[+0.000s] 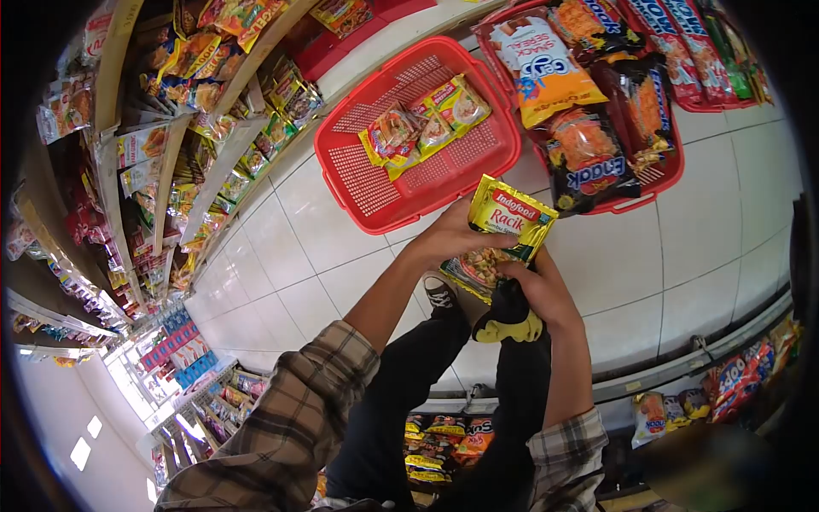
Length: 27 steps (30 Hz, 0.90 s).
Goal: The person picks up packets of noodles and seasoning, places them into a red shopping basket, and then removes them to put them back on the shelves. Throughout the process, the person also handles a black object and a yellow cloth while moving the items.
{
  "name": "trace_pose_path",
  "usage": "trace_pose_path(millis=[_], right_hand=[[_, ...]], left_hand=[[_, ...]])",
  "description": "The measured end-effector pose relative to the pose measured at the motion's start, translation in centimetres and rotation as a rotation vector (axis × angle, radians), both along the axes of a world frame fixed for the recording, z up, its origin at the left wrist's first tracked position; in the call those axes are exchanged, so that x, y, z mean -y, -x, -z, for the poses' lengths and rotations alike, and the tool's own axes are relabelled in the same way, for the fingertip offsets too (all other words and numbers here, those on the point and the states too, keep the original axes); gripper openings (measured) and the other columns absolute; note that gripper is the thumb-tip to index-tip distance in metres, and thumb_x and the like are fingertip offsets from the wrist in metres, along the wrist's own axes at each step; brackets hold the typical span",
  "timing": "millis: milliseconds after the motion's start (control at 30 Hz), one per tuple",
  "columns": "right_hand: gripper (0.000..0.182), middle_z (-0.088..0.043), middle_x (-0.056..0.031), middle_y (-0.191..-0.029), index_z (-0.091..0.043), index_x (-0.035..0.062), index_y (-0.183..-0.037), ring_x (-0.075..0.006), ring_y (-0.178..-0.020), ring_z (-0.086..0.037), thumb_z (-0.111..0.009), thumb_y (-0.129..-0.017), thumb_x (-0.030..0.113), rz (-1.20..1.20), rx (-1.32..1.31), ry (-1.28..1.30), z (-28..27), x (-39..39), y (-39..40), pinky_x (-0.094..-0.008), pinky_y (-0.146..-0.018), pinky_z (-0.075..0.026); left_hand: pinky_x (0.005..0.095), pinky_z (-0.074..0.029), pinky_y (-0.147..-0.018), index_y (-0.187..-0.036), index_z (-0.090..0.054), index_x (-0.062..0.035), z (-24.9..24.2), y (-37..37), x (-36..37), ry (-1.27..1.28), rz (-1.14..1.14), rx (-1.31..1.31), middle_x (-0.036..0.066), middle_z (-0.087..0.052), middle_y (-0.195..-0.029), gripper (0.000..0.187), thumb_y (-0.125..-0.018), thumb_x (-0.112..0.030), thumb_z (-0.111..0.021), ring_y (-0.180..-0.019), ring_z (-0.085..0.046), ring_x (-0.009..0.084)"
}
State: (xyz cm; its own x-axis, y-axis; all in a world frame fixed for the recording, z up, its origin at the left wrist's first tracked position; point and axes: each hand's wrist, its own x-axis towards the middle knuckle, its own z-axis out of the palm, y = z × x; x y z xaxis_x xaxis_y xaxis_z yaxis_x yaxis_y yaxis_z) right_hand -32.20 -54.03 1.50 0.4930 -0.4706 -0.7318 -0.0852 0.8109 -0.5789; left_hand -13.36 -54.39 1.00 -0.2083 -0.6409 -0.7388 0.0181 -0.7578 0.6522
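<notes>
A yellow and green Indofood Racik packet (510, 215) is held up between both hands in front of the red baskets. My left hand (450, 237) grips its left side, thumb across the front. On the lower right side, my right hand (539, 286) closes on the same packet, its thumb near the food picture. Just beyond the hands stands a red plastic basket (341, 183) with a few yellow seasoning packets (431, 126) lying in it. Beneath the held packet is a dark and yellow object (509, 324), partly hidden, that I cannot make out.
A second red basket (674, 171) at the right holds several snack bags (584, 154). Shelves (162, 171) of packets line the left side. More snack bags (738, 375) sit on a rack at the lower right. A shoe (440, 294) rests on the tiled floor (294, 243).
</notes>
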Motion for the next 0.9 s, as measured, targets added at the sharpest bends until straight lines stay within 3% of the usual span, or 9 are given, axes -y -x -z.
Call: trace_pose_path(millis=[267, 367, 500, 533, 633, 767, 833, 900], right_hand=[[0.043, -0.061, -0.0112, -0.116, -0.049, -0.0017, -0.124, -0.018, -0.108, -0.056, -0.064, -0.086, 0.009, 0.022, 0.051, 0.113, 1.1, 1.4, -3.2, -0.0313, -0.095, -0.041], [0.042, -0.061, -0.0101, -0.115, -0.049, -0.0017, -0.125, -0.0163, -0.107, -0.056, -0.063, -0.086, 0.007, -0.039, 0.006, 0.063, -0.2, 4.5, -3.7, -0.0298, -0.095, -0.041], [0.039, -0.061, -0.0084, -0.114, -0.051, -0.0012, -0.123, -0.0145, -0.106, -0.056, -0.063, -0.087, 0.007, -0.092, -0.085, 0.273, 0.6, 7.8, -5.2, -0.0285, -0.093, -0.042], [0.038, -0.061, -0.0086, -0.115, -0.052, -0.0012, -0.122, -0.0146, -0.106, -0.056, -0.062, -0.087, 0.008, -0.091, -0.083, 0.269, 0.6, 8.8, -5.9, -0.0286, -0.093, -0.042], [0.038, -0.063, -0.011, -0.113, -0.052, -0.0019, -0.121, -0.0156, -0.102, -0.058, -0.063, -0.089, 0.014, -0.158, -0.118, 0.465, 1.4, 11.4, -8.0, -0.0299, -0.09, -0.044], [0.038, -0.064, -0.0111, -0.11, -0.051, -0.002, -0.12, -0.0157, -0.099, -0.059, -0.063, -0.09, 0.018, -0.208, -0.187, 0.637, 1.8, 13.4, -10.0, -0.0305, -0.088, -0.045], [0.038, -0.064, -0.011, -0.11, -0.051, -0.002, -0.12, -0.0153, -0.099, -0.059, -0.063, -0.091, 0.019, -0.156, -0.177, 0.681, 3.1, 13.5, -10.6, -0.0298, -0.088, -0.045], [0.041, -0.065, -0.0122, -0.098, -0.05, -0.0037, -0.12, -0.0154, -0.087, -0.061, -0.061, -0.092, 0.025, -0.147, -0.253, 0.742, 3.7, 13.7, -11.5, -0.0298, -0.077, -0.048]], left_hand=[[0.0316, -0.046, -0.095, -0.13, -0.047, -0.005, 4.0, -5.1, -1.5, -0.001, -0.175, -0.197, 0.007, -0.062, -0.12, 0.072, -0.069, -0.011, -0.085, -0.109, -0.058, 0.0164], [0.0313, -0.045, -0.097, -0.128, -0.049, -0.002, 3.7, -4.7, 0.0, 0.003, -0.296, -0.271, 0.009, -0.062, -0.119, 0.068, -0.069, -0.002, -0.082, -0.11, -0.057, 0.016], [0.0314, -0.046, -0.095, -0.13, -0.046, -0.0034, 6.7, -6.1, 3.7, 0.175, -0.181, -0.252, 0.008, -0.061, -0.119, 0.076, -0.066, -0.01, -0.086, -0.11, -0.058, 0.0173], [0.0312, -0.046, -0.095, -0.128, -0.049, -0.002, 4.9, -6.8, 5.4, 0.187, -0.193, -0.224, 0.009, -0.062, -0.118, 0.073, -0.066, -0.009, -0.086, -0.109, -0.059, 0.017], [0.0314, -0.046, -0.095, -0.125, -0.053, -0.0016, 5.2, -9.4, 8.8, 0.293, -0.136, -0.279, 0.01, -0.064, -0.117, 0.068, -0.065, -0.008, -0.085, -0.108, -0.059, 0.0173], [0.0308, -0.051, -0.087, -0.114, -0.062, -0.0001, 5.8, -11.8, 11.5, 0.446, -0.001, -0.241, 0.01, -0.069, -0.106, 0.054, -0.066, -0.007, -0.085, -0.095, -0.065, 0.0173], [0.031, -0.05, -0.09, -0.117, -0.059, -0.0008, 6.4, -12.9, 12.6, 0.477, 0.066, -0.207, 0.01, -0.067, -0.11, 0.055, -0.068, -0.004, -0.083, -0.101, -0.063, 0.0164], [0.0308, -0.051, -0.088, -0.116, -0.06, -0.0005, 6.7, -13.5, 13.4, 0.559, 0.075, -0.122, 0.009, -0.067, -0.109, 0.054, -0.068, -0.006, -0.083, -0.098, -0.064, 0.0159]])
